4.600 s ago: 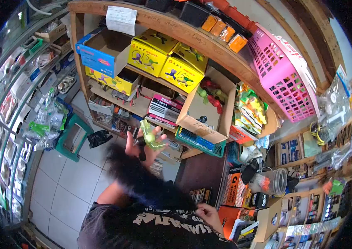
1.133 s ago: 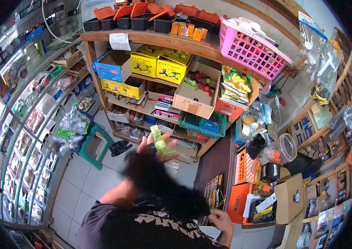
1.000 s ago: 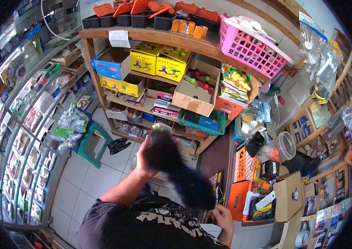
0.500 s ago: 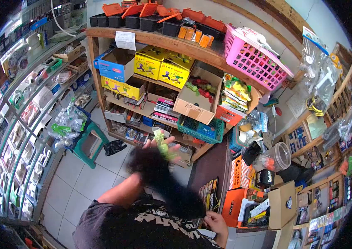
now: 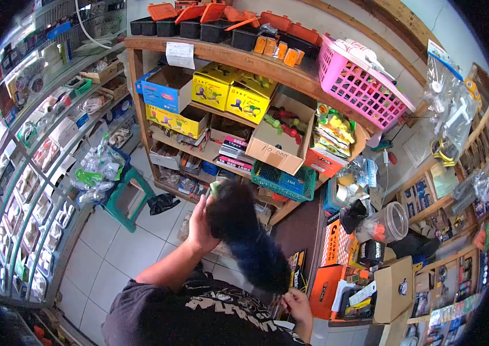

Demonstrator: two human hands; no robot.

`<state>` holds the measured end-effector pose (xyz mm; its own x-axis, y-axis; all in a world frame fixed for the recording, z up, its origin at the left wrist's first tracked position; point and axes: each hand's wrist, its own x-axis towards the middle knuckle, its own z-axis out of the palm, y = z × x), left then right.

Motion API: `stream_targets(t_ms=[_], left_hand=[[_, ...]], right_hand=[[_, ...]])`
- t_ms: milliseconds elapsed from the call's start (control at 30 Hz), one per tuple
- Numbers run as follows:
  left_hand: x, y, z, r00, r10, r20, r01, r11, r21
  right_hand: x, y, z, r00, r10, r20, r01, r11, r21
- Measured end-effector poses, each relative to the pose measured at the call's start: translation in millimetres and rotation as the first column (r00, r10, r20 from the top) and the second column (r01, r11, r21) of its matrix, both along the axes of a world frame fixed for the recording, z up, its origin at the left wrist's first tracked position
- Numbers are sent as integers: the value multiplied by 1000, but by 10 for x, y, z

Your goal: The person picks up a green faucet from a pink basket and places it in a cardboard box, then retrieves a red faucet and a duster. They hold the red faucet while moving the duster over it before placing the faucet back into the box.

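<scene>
My left hand (image 5: 199, 226) is raised in front of the shelves, fingers curled round a small pale-green plastic piece (image 5: 214, 188); most of the piece is hidden. A long, dark, fluffy duster (image 5: 250, 236) slants across my front, its blurred upper end against the green piece and my left fingers. My right hand (image 5: 297, 304) is closed at the duster's lower end, low and to the right. The handle there hardly shows.
Ahead stands a wooden shelf (image 5: 221, 53) with yellow boxes (image 5: 212, 89), an open cardboard box (image 5: 273, 151) and a pink basket (image 5: 365, 92). To the left are a green stool (image 5: 129, 199) and wire racks. Orange boxes (image 5: 325, 288) stand at right.
The duster's upper end has moved up and right, over the green piece. My left fingers have gone from spread to curled around it. My right hand stays low at the duster's other end.
</scene>
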<state>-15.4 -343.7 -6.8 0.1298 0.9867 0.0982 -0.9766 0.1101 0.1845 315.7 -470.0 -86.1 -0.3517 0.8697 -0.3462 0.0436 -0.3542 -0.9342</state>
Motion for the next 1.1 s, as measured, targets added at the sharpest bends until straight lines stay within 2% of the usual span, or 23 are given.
stream_targets(t_ms=[67,100,133,200,233,267,333,367,400,500,533,600,633,667,700,733,767,800,867,933,1033,1067,1100], left_hand=[[-5,4,51,982,37,-187,-47,998,-50],[15,20,-32,990,22,-142,-28,999,-39],[51,34,-132,988,51,-148,-30,989,146],[15,121,-145,999,-52,1,51,978,201],[42,110,-86,994,-11,-111,23,994,111],[48,59,-24,996,-11,-86,9,1000,-19],[-8,123,9,934,-277,224,182,911,370],[89,56,22,994,12,-106,-11,1000,3],[76,69,-20,986,5,-168,-6,1000,-4],[52,177,-163,995,-95,-7,93,951,294],[35,159,-182,995,-95,-9,93,952,292],[20,92,-170,998,-55,-5,55,997,51],[2,131,-269,918,-243,313,165,952,257],[3,137,-298,919,-242,313,162,952,259],[13,136,-240,981,-137,136,110,976,187],[25,143,-172,998,-39,-52,45,991,126],[19,54,-111,997,-9,-82,12,999,40],[-2,83,-191,998,-17,-64,20,998,53],[-5,177,-374,993,-106,50,91,963,253],[25,-2,30,992,-125,-27,124,992,-21],[65,-11,-18,999,-20,-30,18,999,-46],[41,27,-166,993,-96,66,86,987,136],[39,35,-146,998,-48,-43,52,994,99]], right_hand=[[-32,10,81,999,-34,10,34,999,-40],[-48,11,142,999,47,-16,-49,995,-84],[-56,2,173,991,127,-45,-132,983,-127],[-77,-28,117,999,49,1,-48,996,-81],[-80,-22,94,999,-28,43,29,999,-27],[-69,-34,91,999,-30,45,31,999,-31],[-84,-6,146,997,-71,-12,69,989,-130],[-79,3,202,999,11,-36,-17,986,-163],[-87,-2,181,999,5,-36,-11,986,-164],[-157,-8,80,990,142,-3,-142,990,25],[-192,-14,60,998,45,-33,-45,999,10],[-204,-37,105,997,-51,-57,51,999,-11],[-204,-36,204,1000,-3,-7,2,995,-98],[-195,-30,260,998,49,39,-41,982,-186],[-184,-42,213,993,78,-89,-93,979,-184],[-179,-59,180,993,75,-89,-90,980,-178],[-179,-86,154,999,49,-12,-50,988,-143],[-196,-96,158,998,21,65,-14,994,-106],[-216,-54,123,1000,-8,16,9,998,-61],[-192,-38,71,999,-31,-35,31,999,-25],[-140,-38,170,998,63,7,-62,990,-124],[-137,-54,159,998,62,5,-61,990,-125],[-131,-76,141,999,35,7,-35,998,-61]])
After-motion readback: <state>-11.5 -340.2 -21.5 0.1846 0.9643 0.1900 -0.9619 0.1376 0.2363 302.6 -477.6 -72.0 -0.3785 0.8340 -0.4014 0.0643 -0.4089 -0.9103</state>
